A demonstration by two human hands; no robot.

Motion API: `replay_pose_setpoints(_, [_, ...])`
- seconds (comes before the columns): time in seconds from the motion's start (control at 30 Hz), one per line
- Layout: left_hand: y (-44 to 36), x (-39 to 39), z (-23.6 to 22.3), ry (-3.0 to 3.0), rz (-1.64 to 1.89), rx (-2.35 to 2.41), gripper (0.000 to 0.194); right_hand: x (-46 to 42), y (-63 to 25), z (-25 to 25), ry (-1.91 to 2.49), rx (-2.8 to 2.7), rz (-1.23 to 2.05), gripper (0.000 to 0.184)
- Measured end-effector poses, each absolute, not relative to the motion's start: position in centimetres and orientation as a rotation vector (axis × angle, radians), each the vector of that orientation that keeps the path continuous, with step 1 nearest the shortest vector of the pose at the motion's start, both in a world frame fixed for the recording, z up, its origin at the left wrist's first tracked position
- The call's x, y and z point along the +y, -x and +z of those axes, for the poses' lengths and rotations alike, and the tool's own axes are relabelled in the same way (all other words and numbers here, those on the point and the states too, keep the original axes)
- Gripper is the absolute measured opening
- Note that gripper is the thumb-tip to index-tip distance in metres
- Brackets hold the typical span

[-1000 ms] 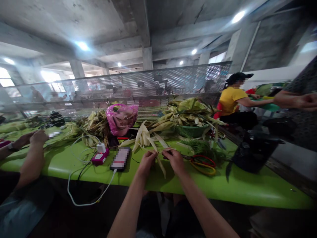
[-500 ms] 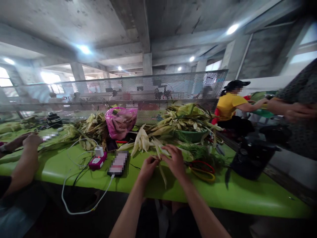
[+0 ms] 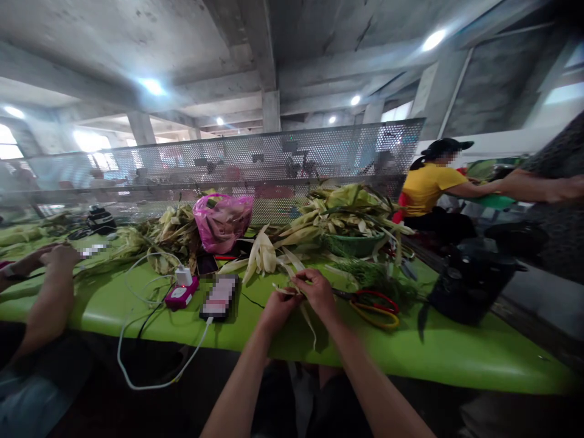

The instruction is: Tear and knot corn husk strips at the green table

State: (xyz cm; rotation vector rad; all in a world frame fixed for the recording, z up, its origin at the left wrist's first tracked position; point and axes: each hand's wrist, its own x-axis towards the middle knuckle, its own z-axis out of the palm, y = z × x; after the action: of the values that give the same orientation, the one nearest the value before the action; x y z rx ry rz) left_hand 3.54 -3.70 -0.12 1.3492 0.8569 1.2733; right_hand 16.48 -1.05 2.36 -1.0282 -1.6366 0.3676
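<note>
Pale strips of corn husk (image 3: 308, 322) run between my two hands above the green table, and one long end hangs down. My left hand (image 3: 279, 307) is closed on the husk, fingers curled. Close against it, my right hand (image 3: 316, 292) pinches the husk from above; its fingertips are partly hidden. Just beyond my hands lies a loose bunch of husks (image 3: 263, 255). To the right of my right hand are scissors (image 3: 376, 307) with red and yellow handles, beside some green fronds (image 3: 365, 272).
A green basin (image 3: 353, 244) heaped with husks stands behind. A pink plastic bag (image 3: 223, 222), a charging phone (image 3: 219, 296) and a magenta power socket (image 3: 181, 293) sit to the left. A black container (image 3: 472, 283) stands right. A neighbour's hands (image 3: 57, 258) work at far left.
My right hand lifted off with fingers spread, then came back to pinch the husk. My left hand has turned inward and moved slightly right. At far right, another person's arm has stretched out.
</note>
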Motion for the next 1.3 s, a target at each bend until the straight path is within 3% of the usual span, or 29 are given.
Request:
replay_pose_setpoints(0.17, [-3.4, -3.0, -0.3, -1.293, 1.363, 0.905, 0.025, -2.2, -16.3, 3.4, 1.025, -1.648, 0.265, 0.027])
replay_pose_setpoints(0.33, [-3.4, -2.8, -0.4, -1.258, 1.392, 0.91, 0.009, -3.6, -15.7, 4.4, 0.956, -1.891, 0.243, 0.001])
replay_pose_setpoints(0.4, [-3.6, -2.9, -0.3, -1.254, 1.381, 0.897, 0.007, -3.5, -15.3, 4.6, 0.963, -1.923, 0.231, 0.006])
replay_pose_setpoints(0.6, [-3.8, -3.4, -0.1, -1.218, 1.349, 0.848, 0.019, -2.9, -14.7, 4.6, 0.995, -1.897, 0.234, 0.015])
replay_pose_setpoints(0.7, [-3.5, -3.4, 0.0, -1.147, 1.367, 0.833, 0.022, -3.0, -15.2, 4.3, 1.011, -1.817, 0.241, 0.006])
replay_pose_setpoints(0.87, [-2.4, -3.3, 0.1, -0.932, 1.447, 0.827, 0.04, -2.5, -16.2, 3.1, 1.034, -1.699, 0.34, 0.022])
replay_pose_setpoints(1.03, [-2.1, -3.4, -0.1, -0.817, 1.456, 0.792, 0.04, -1.9, -16.6, 2.0, 1.048, -1.744, 0.524, 0.026])
replay_pose_setpoints(1.3, [-2.1, -3.6, 0.2, -0.744, 1.473, 0.8, 0.041, -1.5, -16.5, 1.7, 1.109, -1.645, 0.492, 0.021])
